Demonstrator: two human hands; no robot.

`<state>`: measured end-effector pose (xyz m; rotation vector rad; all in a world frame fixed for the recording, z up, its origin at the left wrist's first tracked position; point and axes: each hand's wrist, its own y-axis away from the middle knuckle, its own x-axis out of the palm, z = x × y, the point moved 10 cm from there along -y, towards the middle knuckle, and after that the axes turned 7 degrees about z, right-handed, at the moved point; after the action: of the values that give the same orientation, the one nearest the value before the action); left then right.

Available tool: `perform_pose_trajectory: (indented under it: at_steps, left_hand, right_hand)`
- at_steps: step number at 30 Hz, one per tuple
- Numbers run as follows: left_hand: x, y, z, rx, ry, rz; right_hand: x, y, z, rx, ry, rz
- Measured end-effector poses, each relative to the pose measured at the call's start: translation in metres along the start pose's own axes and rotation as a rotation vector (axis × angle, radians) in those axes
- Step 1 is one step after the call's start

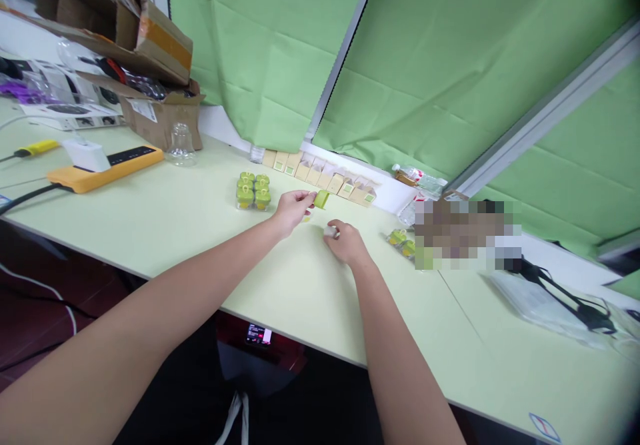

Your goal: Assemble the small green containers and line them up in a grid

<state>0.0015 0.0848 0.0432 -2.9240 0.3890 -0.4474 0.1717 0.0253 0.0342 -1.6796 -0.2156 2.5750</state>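
Note:
My left hand (294, 212) pinches a small light-green piece (321, 199), which looks like a lid or cap, between thumb and fingers. Close by on the right, my right hand (346, 242) is closed on a small whitish piece (330, 231) whose kind I cannot make out. Both hands are above the middle of the table. Just below my left fingers shows a little yellow thing (307, 218), partly hidden. Left of that hand, a cluster of small clear containers with green lids (254, 192) stands on the table. More green-lidded containers (401, 240) lie beyond my right hand.
Along the wall runs a row of small cardboard boxes (320, 175). At the left are an orange power strip (115, 165), a clear plastic cup (181, 145) and stacked cartons (165, 115). Plastic bottles (420, 178) and a plastic bag (535, 305) lie at the right.

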Motion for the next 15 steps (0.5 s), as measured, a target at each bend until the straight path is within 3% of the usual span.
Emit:
perform_pose_trajectory:
  at_steps: [3, 9, 15]
  left_hand:
    - [0.001, 0.000, 0.001, 0.001, -0.016, 0.006]
    - [-0.003, -0.002, 0.001, 0.027, -0.034, -0.008]
    - [-0.007, -0.007, -0.001, 0.078, -0.036, -0.022]
  right_hand:
    - [-0.005, 0.000, 0.004, 0.011, -0.092, -0.047]
    - [-0.019, 0.000, 0.008, 0.014, -0.587, -0.147]
    - [-0.015, 0.000, 0.013, -0.001, -0.980, -0.100]
